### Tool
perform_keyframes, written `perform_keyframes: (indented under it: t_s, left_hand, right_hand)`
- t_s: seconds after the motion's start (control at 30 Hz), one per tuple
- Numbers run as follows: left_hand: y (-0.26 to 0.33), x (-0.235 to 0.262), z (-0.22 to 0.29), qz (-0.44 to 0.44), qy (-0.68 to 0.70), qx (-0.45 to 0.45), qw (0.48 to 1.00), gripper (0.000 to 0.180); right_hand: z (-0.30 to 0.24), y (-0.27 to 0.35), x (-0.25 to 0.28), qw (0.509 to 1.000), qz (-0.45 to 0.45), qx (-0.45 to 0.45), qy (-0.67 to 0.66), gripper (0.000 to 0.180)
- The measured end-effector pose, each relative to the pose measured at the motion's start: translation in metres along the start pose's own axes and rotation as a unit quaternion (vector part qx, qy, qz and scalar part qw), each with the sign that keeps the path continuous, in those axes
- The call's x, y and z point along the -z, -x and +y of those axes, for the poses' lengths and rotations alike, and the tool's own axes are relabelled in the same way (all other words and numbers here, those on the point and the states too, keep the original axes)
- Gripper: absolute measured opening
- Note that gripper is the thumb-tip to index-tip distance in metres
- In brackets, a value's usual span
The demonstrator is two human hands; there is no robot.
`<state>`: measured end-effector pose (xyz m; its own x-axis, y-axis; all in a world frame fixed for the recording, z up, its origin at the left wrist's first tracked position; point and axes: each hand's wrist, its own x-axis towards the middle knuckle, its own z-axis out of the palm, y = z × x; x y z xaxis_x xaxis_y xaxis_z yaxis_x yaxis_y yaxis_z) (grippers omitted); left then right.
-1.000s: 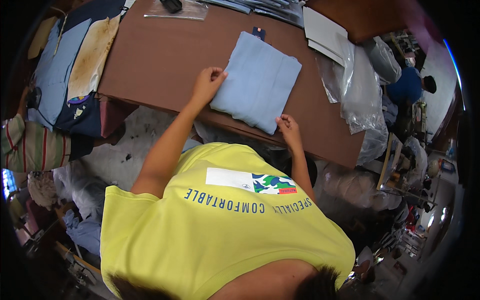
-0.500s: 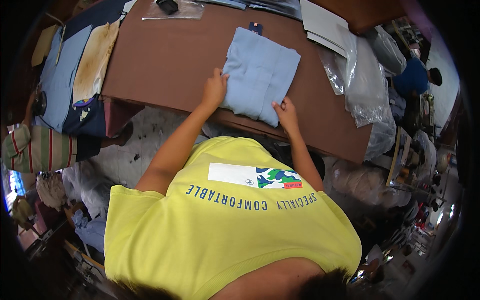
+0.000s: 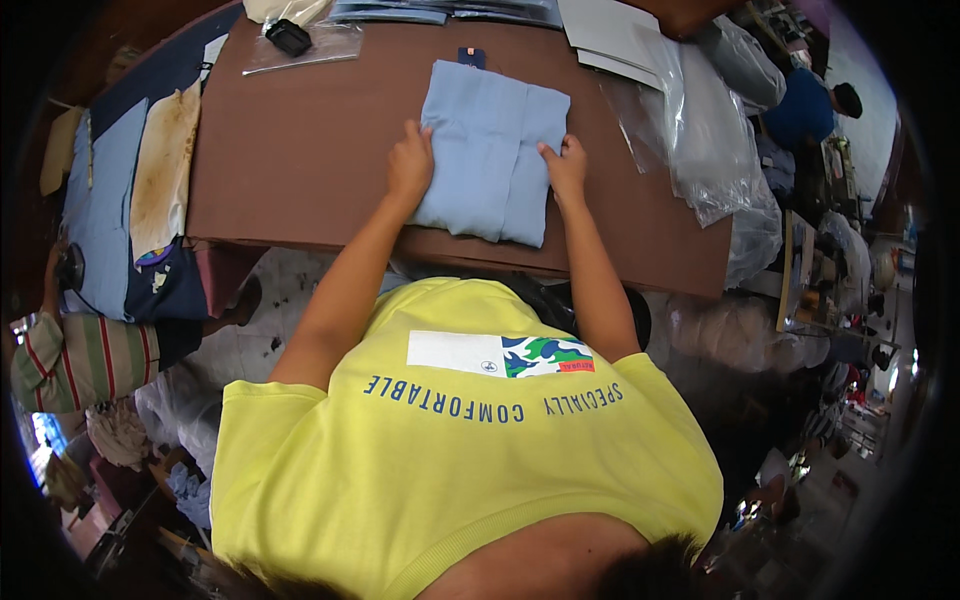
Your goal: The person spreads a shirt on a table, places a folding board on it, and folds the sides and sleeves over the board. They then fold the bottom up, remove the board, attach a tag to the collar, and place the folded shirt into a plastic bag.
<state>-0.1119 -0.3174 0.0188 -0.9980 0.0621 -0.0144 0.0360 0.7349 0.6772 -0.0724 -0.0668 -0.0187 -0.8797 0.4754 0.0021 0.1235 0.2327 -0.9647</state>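
A folded light blue garment (image 3: 488, 155) lies flat on the brown-covered table (image 3: 290, 150) in front of me, with a dark tag (image 3: 471, 58) sticking out past its far edge. My left hand (image 3: 410, 165) grips the left edge, its fingertips partly hidden by the cloth. At the right edge, my right hand (image 3: 566, 168) pinches the fabric between thumb and fingers. The garment's near edge lies close to the table's front edge.
Clear plastic bags (image 3: 700, 140) hang over the table's right side beside white boards (image 3: 620, 40). A small black object (image 3: 289, 37) rests on plastic at the far left. Another person in a striped shirt (image 3: 85, 362) works at a blue cloth (image 3: 105, 200) on the left.
My right hand has moved from the near right corner up along the right edge. The garment has turned slightly and now lies straighter before me.
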Motion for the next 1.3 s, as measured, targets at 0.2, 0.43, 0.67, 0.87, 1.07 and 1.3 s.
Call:
perform_keyframes:
  t_s: [0.2, 0.43, 0.67, 0.87, 1.07, 1.3]
  left_hand:
    - [-0.004, 0.007, 0.003, 0.006, -0.010, -0.030, 0.999, 0.022]
    - [0.000, 0.000, -0.008, 0.026, 0.057, -0.014, 0.998, 0.024]
    - [0.033, 0.031, 0.011, 0.137, -0.033, -0.336, 0.931, 0.040]
    - [0.067, 0.007, -0.013, -0.053, -0.161, -0.334, 0.927, 0.053]
    - [0.016, 0.001, 0.000, 0.051, -0.065, -0.186, 0.979, 0.052]
    - [-0.070, -0.008, 0.014, 0.022, 0.023, -0.010, 0.999, 0.054]
  right_hand:
    - [-0.053, 0.021, -0.001, 0.950, 0.082, 0.158, 0.256, 0.039]
    - [-0.084, 0.100, -0.032, 0.821, -0.202, 0.335, 0.415, 0.051]
    - [-0.042, 0.091, -0.042, 0.814, -0.220, 0.300, 0.446, 0.055]
    - [-0.036, 0.076, -0.034, 0.915, -0.257, 0.237, 0.203, 0.044]
    - [-0.022, 0.002, -0.002, 0.970, 0.111, 0.116, 0.183, 0.042]
    - [-0.028, -0.047, 0.003, 0.995, -0.005, -0.081, 0.061, 0.042]
